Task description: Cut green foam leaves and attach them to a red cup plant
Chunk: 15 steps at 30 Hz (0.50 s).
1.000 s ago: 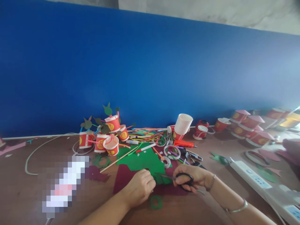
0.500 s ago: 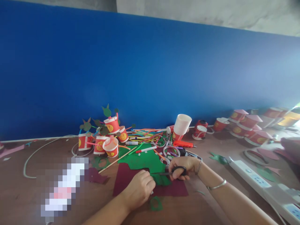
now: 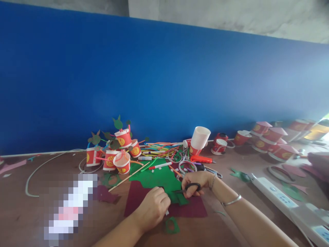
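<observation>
My right hand [image 3: 196, 181] grips black-handled scissors [image 3: 198, 186]. Their blades point left into the lower part of a green paper sheet [image 3: 154, 177]. Close by on the left, my left hand [image 3: 155, 206] is closed, its curled fingers at the green sheet's lower edge; the fingertips are partly hidden. Below the green sheet lies dark red paper [image 3: 133, 197]. A green scrap with a round hole [image 3: 172, 225] rests nearer to me.
Red paper cups with green cutouts [image 3: 122, 164] stand back left. Behind the sheet are a stack of cups [image 3: 199, 137], a red marker [image 3: 160, 165] and many coloured sticks [image 3: 159, 149]. A power strip [image 3: 276, 192] lies at right, a wooden stick [image 3: 125, 178] at left.
My right hand has shifted a little to the left with the scissors, further into the green paper. A flap of the paper now shows below the blades. My left hand has hardly moved.
</observation>
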Tool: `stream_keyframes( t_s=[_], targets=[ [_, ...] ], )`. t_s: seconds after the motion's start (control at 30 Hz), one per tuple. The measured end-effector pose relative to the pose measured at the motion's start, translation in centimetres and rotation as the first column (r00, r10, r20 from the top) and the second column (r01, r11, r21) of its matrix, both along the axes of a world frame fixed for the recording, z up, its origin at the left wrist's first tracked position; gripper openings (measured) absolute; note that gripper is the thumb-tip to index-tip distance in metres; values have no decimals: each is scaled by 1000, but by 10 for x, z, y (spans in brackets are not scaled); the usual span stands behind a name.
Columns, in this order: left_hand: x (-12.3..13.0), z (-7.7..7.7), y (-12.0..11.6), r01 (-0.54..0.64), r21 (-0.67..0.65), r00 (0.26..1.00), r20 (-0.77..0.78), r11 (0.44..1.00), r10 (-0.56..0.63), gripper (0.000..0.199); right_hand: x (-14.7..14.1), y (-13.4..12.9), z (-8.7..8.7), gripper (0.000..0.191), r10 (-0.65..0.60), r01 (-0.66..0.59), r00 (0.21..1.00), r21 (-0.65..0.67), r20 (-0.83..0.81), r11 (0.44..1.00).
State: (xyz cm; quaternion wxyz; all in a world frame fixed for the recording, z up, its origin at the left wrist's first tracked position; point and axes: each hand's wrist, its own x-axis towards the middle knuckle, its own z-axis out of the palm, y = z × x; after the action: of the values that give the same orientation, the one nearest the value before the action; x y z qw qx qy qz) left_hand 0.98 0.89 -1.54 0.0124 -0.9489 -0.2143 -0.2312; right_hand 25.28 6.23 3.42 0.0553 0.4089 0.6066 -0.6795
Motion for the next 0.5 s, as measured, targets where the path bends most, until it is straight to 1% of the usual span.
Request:
stream_keyframes(
  t_s=[0.1,0.17,0.27,0.3,0.33,0.37,0.43,0.47,0.5],
  targets=[
    [-1,1,2,-39,-6,998,51,999,39,19,2,-3,2,28,-32,31,999,21,19,999],
    [-3,3,4,-86,-15,986,140,996,88,18,6,-8,5,29,-84,84,996,-6,-15,996],
    [-5,5,5,-182,-26,933,310,983,181,15,7,-19,6,35,-199,196,968,-33,-154,980],
    [-6,6,6,-213,-25,912,353,977,208,15,4,-24,5,39,-266,267,937,-24,-227,963],
    [-7,7,6,-241,-23,893,386,970,231,15,-2,-28,4,43,-343,355,889,-17,-305,935],
    [-7,7,7,-265,-22,878,409,964,250,14,-10,-31,2,44,-429,461,824,0,-369,887],
    [-7,7,9,-297,-21,859,431,955,277,13,-33,-36,-3,40,-582,644,682,-12,-443,765],
    [-6,6,10,-310,-25,853,435,950,289,13,-46,-36,-5,39,-633,706,622,-19,-460,708],
    [-6,5,12,-320,-37,846,439,947,303,14,-59,-36,-8,39,-664,747,586,-7,-464,664]
  ],
)
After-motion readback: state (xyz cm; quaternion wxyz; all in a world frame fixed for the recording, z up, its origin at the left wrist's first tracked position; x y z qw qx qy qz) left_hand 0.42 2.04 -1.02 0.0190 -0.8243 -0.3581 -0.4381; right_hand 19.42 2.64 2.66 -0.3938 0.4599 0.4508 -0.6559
